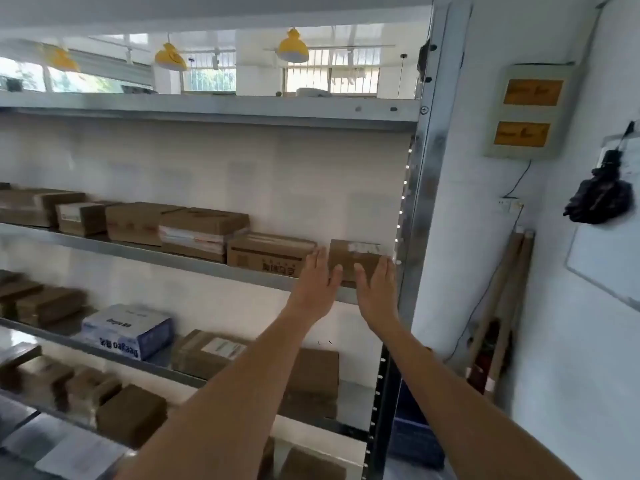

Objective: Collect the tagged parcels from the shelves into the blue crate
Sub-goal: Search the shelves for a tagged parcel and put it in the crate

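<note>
both arms reach up to the second shelf [207, 252] of the metal rack. target is the small brown parcel [349, 263] at the far right end of that shelf, right beside the rack upright [420, 202], with a pale label strip [363, 248] on its top edge. left hand [320, 282] is flat against the parcel's left side, fingers extended and together, thumb lying on the front face. right hand [375, 289] is flat at the right side, fingers straight, not curled. so both palms are open and bracket the box; contact looks likely, can't tell whether they are squeezing. the parcel sits on the shelf, near the neighbouring printed carton [266, 256]. blue crate [415, 441] is on the floor just right of the rack base, partly hidden by the right forearm.
</note>
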`<state>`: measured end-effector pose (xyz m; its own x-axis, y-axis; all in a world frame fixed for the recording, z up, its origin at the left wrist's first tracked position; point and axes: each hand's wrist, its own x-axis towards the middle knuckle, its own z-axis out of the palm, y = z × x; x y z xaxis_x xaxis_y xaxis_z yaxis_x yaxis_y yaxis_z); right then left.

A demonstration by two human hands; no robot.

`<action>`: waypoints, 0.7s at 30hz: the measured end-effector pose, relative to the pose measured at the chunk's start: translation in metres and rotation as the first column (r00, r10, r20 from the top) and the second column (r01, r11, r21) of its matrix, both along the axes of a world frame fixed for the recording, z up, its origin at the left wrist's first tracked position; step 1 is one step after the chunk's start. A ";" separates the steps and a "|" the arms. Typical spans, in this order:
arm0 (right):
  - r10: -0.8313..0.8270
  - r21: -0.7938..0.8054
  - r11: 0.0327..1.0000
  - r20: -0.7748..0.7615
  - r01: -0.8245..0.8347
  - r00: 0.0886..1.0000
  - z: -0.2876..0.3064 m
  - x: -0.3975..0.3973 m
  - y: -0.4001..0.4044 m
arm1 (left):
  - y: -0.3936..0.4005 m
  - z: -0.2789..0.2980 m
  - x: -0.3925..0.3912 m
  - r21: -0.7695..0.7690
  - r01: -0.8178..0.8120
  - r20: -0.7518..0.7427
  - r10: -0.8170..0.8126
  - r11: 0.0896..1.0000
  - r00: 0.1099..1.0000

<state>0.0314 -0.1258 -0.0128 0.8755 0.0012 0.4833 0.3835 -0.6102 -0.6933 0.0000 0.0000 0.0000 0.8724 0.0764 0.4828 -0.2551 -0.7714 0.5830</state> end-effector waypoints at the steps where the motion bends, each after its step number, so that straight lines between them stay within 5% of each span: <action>1: -0.022 0.041 0.999 -0.020 0.023 1.000 -0.001 0.008 0.004 | -0.002 0.000 0.008 -0.081 0.007 -0.009 -0.007 0.997 1.000; 8: -0.103 0.197 0.973 -0.114 0.124 0.988 -0.003 0.064 0.023 | 0.017 0.003 0.074 -0.399 0.026 -0.081 -0.063 0.917 0.995; 14: -0.124 0.447 0.867 -0.236 0.221 0.964 -0.012 0.087 0.024 | 0.013 -0.015 0.108 -0.721 0.048 -0.132 -0.204 0.692 0.970; 21: -0.180 0.425 0.874 -0.164 0.234 0.970 -0.024 0.094 0.034 | 0.012 -0.020 0.115 -0.771 0.081 -0.144 -0.297 0.631 0.944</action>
<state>0.1256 -0.0920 -0.0370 0.8818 -0.3741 0.2872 0.1828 -0.2903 -0.9393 0.1149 0.0123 -0.0201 0.9842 0.1346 0.1147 -0.1166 0.0065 0.9932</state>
